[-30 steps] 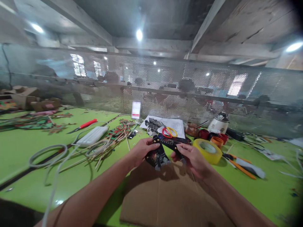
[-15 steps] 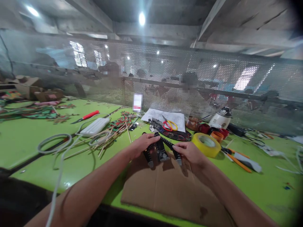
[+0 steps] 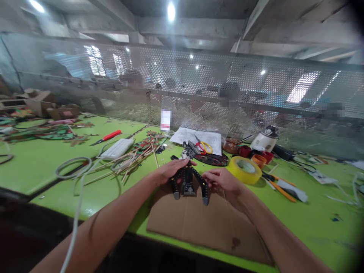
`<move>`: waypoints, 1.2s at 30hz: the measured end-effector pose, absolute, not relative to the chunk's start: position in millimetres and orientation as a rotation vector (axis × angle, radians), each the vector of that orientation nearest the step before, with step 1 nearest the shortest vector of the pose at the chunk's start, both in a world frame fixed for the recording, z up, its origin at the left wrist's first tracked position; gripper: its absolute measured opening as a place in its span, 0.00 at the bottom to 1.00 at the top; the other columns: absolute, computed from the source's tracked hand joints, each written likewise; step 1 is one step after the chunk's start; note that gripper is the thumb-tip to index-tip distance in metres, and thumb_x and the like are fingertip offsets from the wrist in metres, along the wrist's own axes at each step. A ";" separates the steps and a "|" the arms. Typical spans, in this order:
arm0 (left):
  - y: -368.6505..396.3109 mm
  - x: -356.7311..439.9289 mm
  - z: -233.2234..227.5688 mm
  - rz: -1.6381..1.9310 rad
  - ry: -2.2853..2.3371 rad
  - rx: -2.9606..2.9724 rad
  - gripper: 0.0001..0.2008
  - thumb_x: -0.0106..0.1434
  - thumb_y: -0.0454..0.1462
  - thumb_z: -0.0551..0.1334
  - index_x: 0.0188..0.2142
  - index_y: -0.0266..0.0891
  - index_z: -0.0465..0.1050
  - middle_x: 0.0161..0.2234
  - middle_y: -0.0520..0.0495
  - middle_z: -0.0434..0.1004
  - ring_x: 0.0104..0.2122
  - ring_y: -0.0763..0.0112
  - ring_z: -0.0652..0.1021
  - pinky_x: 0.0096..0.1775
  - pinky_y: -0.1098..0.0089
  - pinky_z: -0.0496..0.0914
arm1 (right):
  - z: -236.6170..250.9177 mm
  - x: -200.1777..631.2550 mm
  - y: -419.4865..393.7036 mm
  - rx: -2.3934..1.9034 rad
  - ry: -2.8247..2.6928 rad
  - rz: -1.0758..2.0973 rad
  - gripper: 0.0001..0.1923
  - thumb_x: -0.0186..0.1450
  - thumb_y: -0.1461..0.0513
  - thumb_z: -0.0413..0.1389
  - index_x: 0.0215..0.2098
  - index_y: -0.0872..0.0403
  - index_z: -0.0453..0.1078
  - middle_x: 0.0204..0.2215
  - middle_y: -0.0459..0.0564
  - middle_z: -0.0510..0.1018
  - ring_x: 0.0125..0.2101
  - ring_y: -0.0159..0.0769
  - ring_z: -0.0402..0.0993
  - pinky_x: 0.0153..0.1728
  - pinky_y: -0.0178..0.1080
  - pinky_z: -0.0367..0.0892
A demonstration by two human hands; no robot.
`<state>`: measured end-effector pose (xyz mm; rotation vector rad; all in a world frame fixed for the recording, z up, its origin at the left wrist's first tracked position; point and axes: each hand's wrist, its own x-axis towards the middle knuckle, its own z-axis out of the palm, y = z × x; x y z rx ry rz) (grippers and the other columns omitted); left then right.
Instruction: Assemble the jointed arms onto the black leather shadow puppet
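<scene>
From where I stand, the L hand [image 3: 172, 170] is closed on the top of a flat black cut-out figure [image 3: 188, 184], thumb pressed across it. The figure is over the far part of a brown cardboard sheet [image 3: 204, 227] on the green table [image 3: 113, 212], its two studded limbs splayed either side of a patterned middle strip. The R hand [image 3: 224, 181] has its fingers curled right by the RH limb, but can't tell if they're actually gripping it. Just past the L thumb there's a pale face w/ a dark, lacy headdress [image 3: 192, 149]; can't tell if it's joined on. Behind: white paper [image 3: 182, 135] w/ red-and-yellow scissors [image 3: 205, 147] partly on it. To the R, a yellow tape roll [image 3: 244, 170] sits nr the R hand, then an orange-handled tool [image 3: 287, 193] and, further back, small pots [image 3: 258, 160]. Over on the L: loose thin sticks [image 3: 129, 168], a white power strip [image 3: 117, 149] & a red-handled knife [image 3: 112, 135].
</scene>
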<state>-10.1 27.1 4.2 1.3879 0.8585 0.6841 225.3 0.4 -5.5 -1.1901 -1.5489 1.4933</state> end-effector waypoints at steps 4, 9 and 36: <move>29.2 -9.7 2.7 0.674 0.870 1.377 0.30 0.60 0.56 0.57 0.51 0.37 0.74 0.22 0.49 0.73 0.14 0.78 0.64 0.18 0.74 0.55 | -5.2 226.5 0.9 -1.191 -1.714 1.406 0.21 0.57 0.47 0.60 0.28 0.57 0.76 0.19 0.45 0.72 0.19 0.27 0.62 0.19 0.32 0.53; 29.4 -7.0 6.6 0.602 0.802 1.297 0.30 0.61 0.56 0.56 0.52 0.36 0.72 0.29 0.42 0.79 0.16 0.75 0.68 0.20 0.74 0.59 | -10.8 225.5 2.4 -1.166 -1.822 1.293 0.12 0.54 0.55 0.63 0.26 0.57 0.78 0.20 0.45 0.74 0.21 0.29 0.62 0.24 0.34 0.56; 44.6 -0.6 2.7 0.672 0.689 0.916 0.13 0.59 0.43 0.65 0.38 0.35 0.76 0.33 0.44 0.77 0.29 0.70 0.75 0.34 0.72 0.69 | -14.9 231.2 12.2 -1.229 -1.470 1.248 0.16 0.48 0.51 0.66 0.23 0.56 0.75 0.16 0.42 0.70 0.18 0.26 0.59 0.20 0.32 0.55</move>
